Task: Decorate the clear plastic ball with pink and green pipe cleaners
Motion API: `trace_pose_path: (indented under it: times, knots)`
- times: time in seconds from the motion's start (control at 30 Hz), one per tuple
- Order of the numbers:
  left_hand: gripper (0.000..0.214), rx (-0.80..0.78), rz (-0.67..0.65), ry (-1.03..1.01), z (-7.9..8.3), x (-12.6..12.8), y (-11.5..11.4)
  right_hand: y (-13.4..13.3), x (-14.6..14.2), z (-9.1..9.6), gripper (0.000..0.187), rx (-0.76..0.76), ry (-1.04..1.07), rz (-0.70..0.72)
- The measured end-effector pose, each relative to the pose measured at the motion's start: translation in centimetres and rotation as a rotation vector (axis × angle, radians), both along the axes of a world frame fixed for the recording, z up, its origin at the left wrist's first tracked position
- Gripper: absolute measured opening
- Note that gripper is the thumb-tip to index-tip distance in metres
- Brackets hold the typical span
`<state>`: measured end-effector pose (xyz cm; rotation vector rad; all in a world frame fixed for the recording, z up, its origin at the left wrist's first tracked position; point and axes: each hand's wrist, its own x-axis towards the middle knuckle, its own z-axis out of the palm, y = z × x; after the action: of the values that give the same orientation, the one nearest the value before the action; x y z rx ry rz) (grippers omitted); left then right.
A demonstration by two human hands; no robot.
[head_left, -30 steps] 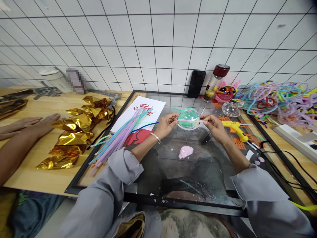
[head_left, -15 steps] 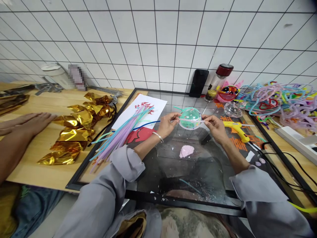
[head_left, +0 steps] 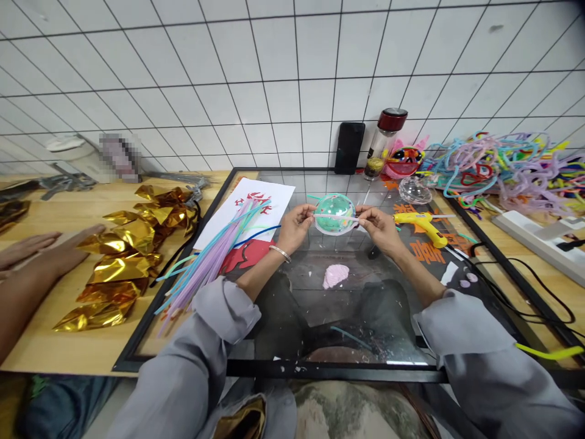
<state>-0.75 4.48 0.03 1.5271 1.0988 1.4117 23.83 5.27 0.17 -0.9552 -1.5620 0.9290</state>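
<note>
Both my hands hold a clear plastic ball with green filling (head_left: 335,214) above the black-framed glass sheet (head_left: 320,305). A thin pale pipe cleaner (head_left: 333,217) runs across the ball's front. My left hand (head_left: 296,227) pinches its left end against the ball. My right hand (head_left: 377,227) pinches its right end on the other side. A silver bangle sits on my left wrist. A pink lump (head_left: 336,275) lies on the glass below the ball.
A bundle of blue and lilac pipe cleaners (head_left: 212,259) lies left on white paper. Gold foil pieces (head_left: 130,256) cover the wooden table, beside another person's hand (head_left: 50,253). Right: yellow glue gun (head_left: 423,222), clear half-shell (head_left: 415,191), tangled pipe cleaners (head_left: 503,167), power strip (head_left: 539,235). Phone and bottle lean at the wall.
The view has shifted, so everything sits a little left and up. My hands keep their pinch on the ball and pipe cleaner. The other person's hand has slid slightly left.
</note>
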Motion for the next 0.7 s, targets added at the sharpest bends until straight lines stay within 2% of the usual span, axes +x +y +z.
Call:
trace_pose_path:
  times: [0.3,0.53,0.7]
  knots:
    - [0.023,-0.004,0.011,0.001,-0.09,-0.05,0.07,-0.09,-0.31,0.08,0.028,-0.026,0.057,-0.001]
    - [0.024,0.008,0.026,-0.028,-0.33,-0.31,0.3,-0.37,-0.67,0.55,0.02,0.042,-0.005,-0.055]
    - [0.025,0.015,0.02,-0.016,-0.36,-0.28,0.15,-0.18,-0.83,0.09,0.015,0.025,0.042,-0.088]
